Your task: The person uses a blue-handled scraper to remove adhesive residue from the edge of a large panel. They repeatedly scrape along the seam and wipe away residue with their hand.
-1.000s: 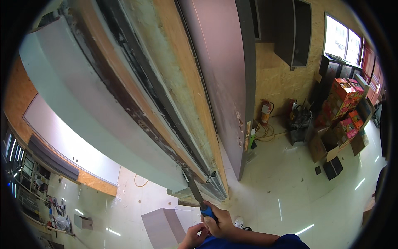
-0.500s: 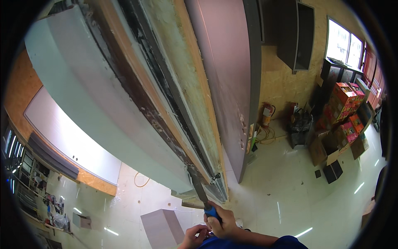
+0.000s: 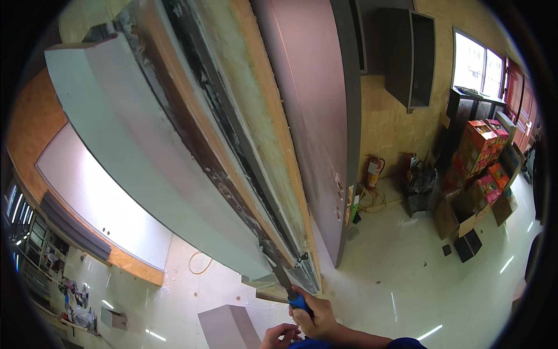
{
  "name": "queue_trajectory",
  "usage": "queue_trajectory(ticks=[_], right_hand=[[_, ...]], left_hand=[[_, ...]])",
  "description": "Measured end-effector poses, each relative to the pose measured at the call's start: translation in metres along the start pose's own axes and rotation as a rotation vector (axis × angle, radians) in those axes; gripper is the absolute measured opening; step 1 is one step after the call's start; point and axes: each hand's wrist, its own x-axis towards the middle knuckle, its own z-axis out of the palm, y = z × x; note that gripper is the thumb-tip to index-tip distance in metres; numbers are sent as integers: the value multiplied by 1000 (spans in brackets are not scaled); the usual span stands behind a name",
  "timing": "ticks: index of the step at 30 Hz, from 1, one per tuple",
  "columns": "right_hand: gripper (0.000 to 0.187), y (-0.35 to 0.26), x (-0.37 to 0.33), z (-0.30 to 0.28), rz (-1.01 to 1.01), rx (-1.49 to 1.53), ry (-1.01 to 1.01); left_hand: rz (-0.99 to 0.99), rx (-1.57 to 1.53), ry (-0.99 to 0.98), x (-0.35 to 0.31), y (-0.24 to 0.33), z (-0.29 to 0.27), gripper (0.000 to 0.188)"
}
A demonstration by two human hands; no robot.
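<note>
My right hand [image 3: 315,314] is closed round the blue handle of a scraper [image 3: 283,278] with a flat metal blade. The blade's tip rests against the lower end of a dark, rough strip [image 3: 224,189] along the edge of a large upright panel. On the left of this strip is the pale, curved panel face [image 3: 168,168]; to its right run a tan strip and a black channel. Close beside the right wrist, my left hand [image 3: 280,336] has curled fingers, and what they hold, if anything, is hidden.
A pinkish-grey door panel [image 3: 314,116] stands to the right. Beyond are a fire extinguisher [image 3: 375,170], a black machine [image 3: 419,189], cardboard boxes [image 3: 456,212] and a wall cabinet [image 3: 410,58]. A grey box [image 3: 229,328] sits on the floor at lower left.
The view has shifted slightly, so the panel and room sit a little lower in it. The scraper stays at the strip's lower end, and both hands keep nearly the same pose.
</note>
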Motion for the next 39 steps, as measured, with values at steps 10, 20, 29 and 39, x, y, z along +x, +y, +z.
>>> queue_trajectory(ticks=[10, 20, 29, 39], right_hand=[[52, -11, -6, -7, 75, 54, -33], [51, -14, -15, -12, 219, 0, -36], [51, 3, -21, -9, 187, -38, -58], [54, 10, -17, -24, 223, 160, -161]], left_hand=[[-5, -5, 49, -6, -1, -10, 15], [-11, -28, -4, 7, -11, -4, 14], [43, 29, -18, 10, -17, -8, 13], [231, 67, -66, 39, 30, -22, 9]])
